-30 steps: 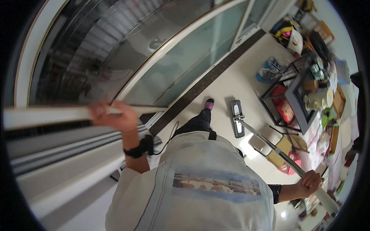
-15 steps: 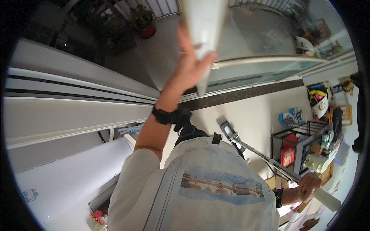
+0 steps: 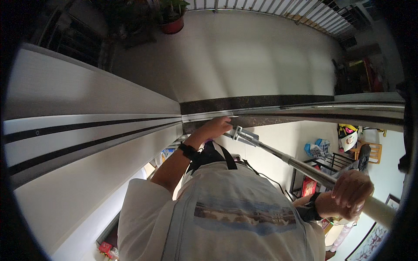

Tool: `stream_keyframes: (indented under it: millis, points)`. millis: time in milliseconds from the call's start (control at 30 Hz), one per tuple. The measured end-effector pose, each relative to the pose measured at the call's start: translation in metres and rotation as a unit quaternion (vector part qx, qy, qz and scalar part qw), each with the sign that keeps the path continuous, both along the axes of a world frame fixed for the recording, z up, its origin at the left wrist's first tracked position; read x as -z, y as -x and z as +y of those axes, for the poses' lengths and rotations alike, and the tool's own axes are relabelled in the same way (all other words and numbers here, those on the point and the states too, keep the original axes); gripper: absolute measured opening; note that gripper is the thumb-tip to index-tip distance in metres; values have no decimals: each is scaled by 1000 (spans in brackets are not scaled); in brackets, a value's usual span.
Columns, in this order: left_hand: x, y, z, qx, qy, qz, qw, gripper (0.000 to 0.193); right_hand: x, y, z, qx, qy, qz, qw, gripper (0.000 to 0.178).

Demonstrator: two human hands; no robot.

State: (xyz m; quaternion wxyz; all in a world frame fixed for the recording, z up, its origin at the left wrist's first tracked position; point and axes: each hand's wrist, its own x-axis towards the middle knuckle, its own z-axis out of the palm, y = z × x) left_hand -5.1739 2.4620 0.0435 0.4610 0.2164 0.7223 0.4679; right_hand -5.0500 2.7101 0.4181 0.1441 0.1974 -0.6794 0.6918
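Head view: pole (image 3: 305, 167) slants from right hand (image 3: 350, 193) toward track.

You wear a white short-sleeved T-shirt (image 3: 143, 217), its left sleeve ending just above the elbow, so your forearms are bare. Over its front lies a pale grey-blue apron or bib (image 3: 244, 209) with straight stitched seams down each side and a wide printed band across the chest: a blurred landscape in blues and browns. Two black straps (image 3: 204, 157) run from its top edge and meet in a V. A black band, like a watch or tracker, circles your left wrist (image 3: 188, 151), and another dark band sits on your right wrist (image 3: 312, 209). Your left hand (image 3: 214, 128) and right hand (image 3: 352, 193) are ungloved.
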Motion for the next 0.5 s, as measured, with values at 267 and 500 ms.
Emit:
stream_keyframes:
  millis: [267,500]
  points:
    - [3,7,22,-33,-71,-399,914,94,7,86,-25,64,41,136,988,25]
    - [13,81,104,-485,-396,-630,459,24,12,153,9,-25,73,164,983,29]
